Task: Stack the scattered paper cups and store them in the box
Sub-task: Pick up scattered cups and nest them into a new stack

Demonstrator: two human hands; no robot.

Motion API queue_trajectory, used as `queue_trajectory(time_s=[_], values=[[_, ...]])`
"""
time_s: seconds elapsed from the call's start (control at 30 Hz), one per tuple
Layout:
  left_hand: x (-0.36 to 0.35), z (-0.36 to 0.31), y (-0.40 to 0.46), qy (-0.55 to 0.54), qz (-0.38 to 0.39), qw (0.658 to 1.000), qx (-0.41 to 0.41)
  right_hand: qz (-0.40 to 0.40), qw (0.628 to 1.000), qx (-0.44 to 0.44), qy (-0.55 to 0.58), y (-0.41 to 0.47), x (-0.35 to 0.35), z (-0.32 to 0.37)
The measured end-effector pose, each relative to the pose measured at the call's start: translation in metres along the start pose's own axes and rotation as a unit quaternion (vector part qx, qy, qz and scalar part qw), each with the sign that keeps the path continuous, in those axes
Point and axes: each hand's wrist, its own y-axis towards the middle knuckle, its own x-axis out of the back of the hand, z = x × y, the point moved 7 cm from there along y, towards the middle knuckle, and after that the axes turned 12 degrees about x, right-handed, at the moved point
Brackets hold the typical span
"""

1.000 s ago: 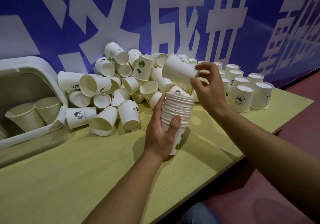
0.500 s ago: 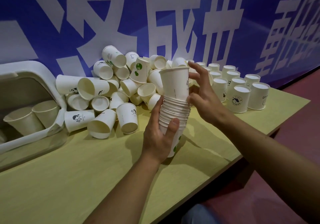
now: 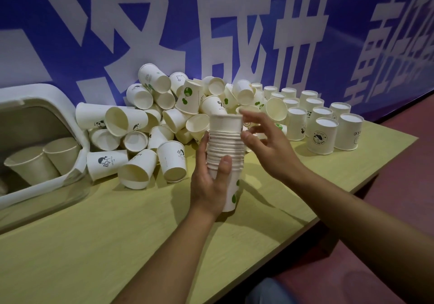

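Gripping cup stack (image 3: 226,148) — left hand (image 3: 207,181).

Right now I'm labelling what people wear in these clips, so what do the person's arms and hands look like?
Both forearms are bare, with no sleeve in view. The left hand and right hand are ungloved, and no ring, watch or bracelet is visible. Nails look short and unpainted.

Left hand (image 3: 209,181) around cup stack (image 3: 225,153), right hand (image 3: 270,146) open beside its top.
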Motion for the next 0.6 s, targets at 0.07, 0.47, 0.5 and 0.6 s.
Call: queue_trajectory(time_s=[0.07,0.47,0.5,0.6], values=[[0.004,0.002,0.003,-0.022,-0.016,0.999,0.017,0.009,1.0,-0.002,-0.007,-0.008,-0.007,-0.008],[0.007,0.0,0.005,-0.011,-0.028,0.999,0.015,0.017,0.979,-0.066,-0.19,0.028,-0.005,-0.07],[0.008,0.0,0.006,-0.013,-0.031,0.999,0.016,0.026,0.974,-0.075,-0.213,0.033,-0.007,-0.079],[0.01,-0.001,0.006,-0.018,-0.036,0.999,0.018,0.042,0.963,-0.089,-0.251,0.044,-0.012,-0.094]])
